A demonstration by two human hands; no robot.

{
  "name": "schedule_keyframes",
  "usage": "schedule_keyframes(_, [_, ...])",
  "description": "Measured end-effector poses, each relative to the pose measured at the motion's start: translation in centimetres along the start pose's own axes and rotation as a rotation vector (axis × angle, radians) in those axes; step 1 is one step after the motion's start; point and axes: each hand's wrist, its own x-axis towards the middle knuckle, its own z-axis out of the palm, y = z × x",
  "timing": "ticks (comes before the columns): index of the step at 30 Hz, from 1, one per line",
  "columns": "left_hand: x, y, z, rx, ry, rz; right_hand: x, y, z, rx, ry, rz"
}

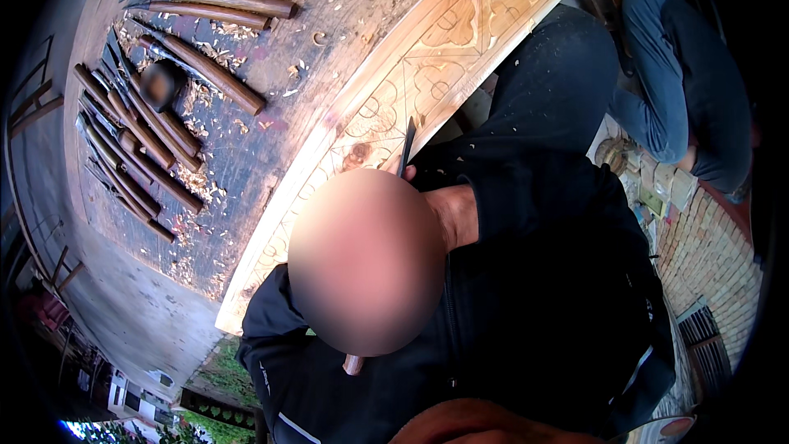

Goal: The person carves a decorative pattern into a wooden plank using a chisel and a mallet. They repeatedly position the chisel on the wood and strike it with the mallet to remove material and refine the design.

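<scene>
A blurred oval covers most of both my hands, so the grip is only partly visible. My right hand [454, 212] comes out of a black sleeve, and one fingertip shows against the dark narrow blade of a carving chisel [407, 148]. The chisel's blade tip meets a long pale wooden board [386, 107]. Its wooden handle end sticks out below the oval, by my jacket. From the left, my other sleeve runs into the oval, and my left hand's fingers are hidden. The board bears drawn lines and carved curved, leaf-like shapes, with a knot near the blade.
Several wood-handled carving chisels [222, 74] lie on the worn table [329, 49] among wood shavings [205, 99]. A dark blurred round object [160, 86] rests among them. My dark-trousered leg [559, 74] is beside the board. Another person's jeans-clad legs [666, 74] are at far right, above brick paving [707, 238].
</scene>
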Motion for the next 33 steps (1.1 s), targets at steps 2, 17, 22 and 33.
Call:
schedule_keyframes(2, [0.0, 0.1, -0.1, -0.001, -0.001, -0.005, 0.0, 0.2, 0.0, 0.004, 0.001, 0.007])
schedule_keyframes(17, [0.7, 0.1, 0.5, 0.013, -0.02, 0.023, -0.6, 0.3, 1.2, 0.138, 0.0, 0.06])
schedule_keyframes(22, [2.5, -0.2, 0.2, -0.003, -0.121, -0.021, -1.7, 0.7, 1.4, 0.131, 0.031, 0.126])
schedule_keyframes(33, [1.5, 2.0, -0.3, 0.227, -0.077, -0.058, 1.3, -5.5, -1.4, -0.537, 0.549, -0.062])
